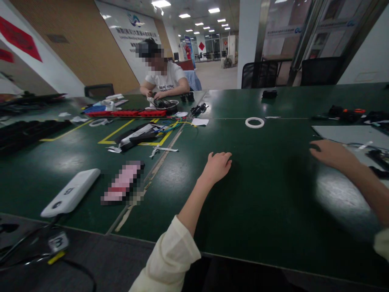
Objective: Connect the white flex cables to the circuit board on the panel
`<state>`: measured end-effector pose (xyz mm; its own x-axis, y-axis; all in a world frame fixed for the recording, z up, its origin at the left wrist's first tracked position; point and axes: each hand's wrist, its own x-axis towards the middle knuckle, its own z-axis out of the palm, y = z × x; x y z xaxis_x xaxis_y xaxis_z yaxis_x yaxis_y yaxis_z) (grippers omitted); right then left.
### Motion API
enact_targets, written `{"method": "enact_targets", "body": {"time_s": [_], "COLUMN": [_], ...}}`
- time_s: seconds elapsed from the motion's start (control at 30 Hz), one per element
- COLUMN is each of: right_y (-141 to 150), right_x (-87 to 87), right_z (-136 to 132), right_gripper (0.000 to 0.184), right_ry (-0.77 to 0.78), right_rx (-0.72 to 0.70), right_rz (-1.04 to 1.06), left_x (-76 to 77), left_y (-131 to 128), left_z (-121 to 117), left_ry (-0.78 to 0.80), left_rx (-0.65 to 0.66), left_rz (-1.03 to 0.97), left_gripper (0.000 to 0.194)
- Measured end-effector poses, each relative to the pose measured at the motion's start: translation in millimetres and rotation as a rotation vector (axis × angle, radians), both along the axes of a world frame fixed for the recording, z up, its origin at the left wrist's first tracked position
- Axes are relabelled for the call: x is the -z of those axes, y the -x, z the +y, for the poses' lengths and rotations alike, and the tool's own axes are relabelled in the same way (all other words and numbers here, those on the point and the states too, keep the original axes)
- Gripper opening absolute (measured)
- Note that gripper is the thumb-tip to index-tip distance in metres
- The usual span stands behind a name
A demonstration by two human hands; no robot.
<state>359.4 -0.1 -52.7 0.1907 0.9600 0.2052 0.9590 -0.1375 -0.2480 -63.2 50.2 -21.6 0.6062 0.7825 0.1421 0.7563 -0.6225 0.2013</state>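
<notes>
My left hand (pixel 218 165) rests palm down on the dark green table (pixel 261 194), fingers loosely curled, with nothing in it. My right hand (pixel 332 154) lies flat on the table to the right, beside the edge of a grey mat (pixel 349 134), and holds nothing. A white tape ring (pixel 254 122) lies beyond both hands, apart from them. Cream sleeves cover both my forearms near the table's front edge.
A white power bank (pixel 71 192) and a pink blurred item (pixel 123 182) lie at the left. Another person (pixel 164 77) sits at the far side working over a bowl (pixel 165 104). Cables, black parts, red strips and yellow floor-tape lines clutter the far left. Black chairs (pixel 258 75) stand behind.
</notes>
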Motion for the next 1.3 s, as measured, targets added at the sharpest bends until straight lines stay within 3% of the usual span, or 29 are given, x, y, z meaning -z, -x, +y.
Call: {"method": "enact_targets", "body": {"time_s": [0.1,0.23,0.37,0.53,0.7,0.87,0.93,1.07,1.13,1.17,1.3], "right_y": [53.0,100.9,124.7,135.1,143.1,149.8,151.5,150.3,145.4,141.6,117.6], "right_x": [4.7,20.5,33.0,38.6,43.4,44.6,40.9,25.6,16.5,12.4,1.3], "right_z": [71.6,144.3,186.2,209.8,207.3,181.2,168.9,147.4,136.0,129.3,93.9], "right_gripper": [0.040,0.044,0.044,0.048,0.050,0.051,0.051,0.049,0.047,0.046,0.042], "right_ry": [0.064,0.078,0.091,0.096,0.064,-0.029,-0.085,-0.214,-0.275,-0.304,-0.417], "right_rx": [-0.226,-0.300,-0.249,-0.187,-0.126,-0.055,-0.022,0.055,0.083,0.095,0.173], "right_rz": [-0.008,-0.006,0.018,0.059,0.108,0.179,0.216,0.302,0.345,0.365,0.455], "left_x": [-1.0,-1.7,-2.1,-2.0,-3.1,-16.1,-25.3,-37.4,-37.1,-35.9,-32.7], "left_y": [0.7,2.2,4.2,4.8,5.8,-7.5,-24.8,-74.3,-96.1,-103.9,-109.7], "left_z": [0.0,0.6,0.8,-0.6,-0.6,-13.9,-32.7,-92.5,-124.2,-138.6,-187.2], "left_ry": [0.007,0.017,0.007,-0.003,0.008,0.038,0.083,0.123,0.101,0.089,0.107], "left_rx": [0.004,0.006,0.020,0.010,-0.006,0.049,0.140,0.462,0.499,0.488,0.724], "left_rz": [-0.006,0.002,0.015,0.041,0.057,-0.028,-0.112,-0.247,-0.250,-0.262,-0.262], "left_gripper": [0.032,0.032,0.032,0.030,0.031,0.034,0.036,0.042,0.044,0.038,0.024]}}
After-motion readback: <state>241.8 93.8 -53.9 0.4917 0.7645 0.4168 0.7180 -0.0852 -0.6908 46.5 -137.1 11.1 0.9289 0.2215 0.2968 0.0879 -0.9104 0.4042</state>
